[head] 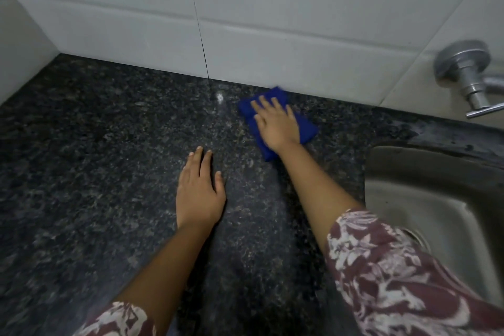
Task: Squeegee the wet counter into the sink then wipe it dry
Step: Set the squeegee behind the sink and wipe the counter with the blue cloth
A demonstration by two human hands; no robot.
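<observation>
Now wiping | right hand [275, 124] flat, fingers spread, pressing blue cloth [305, 128] by back wall | left hand [200, 194] open, empty, on counter [95, 158] | risk: possibly damp strip beside sink [441, 199] missed

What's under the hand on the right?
A folded blue cloth lies under the right hand, flat on the dark speckled counter near the tiled wall. The middle of the cloth is covered by the hand, so it can't be seen.
</observation>
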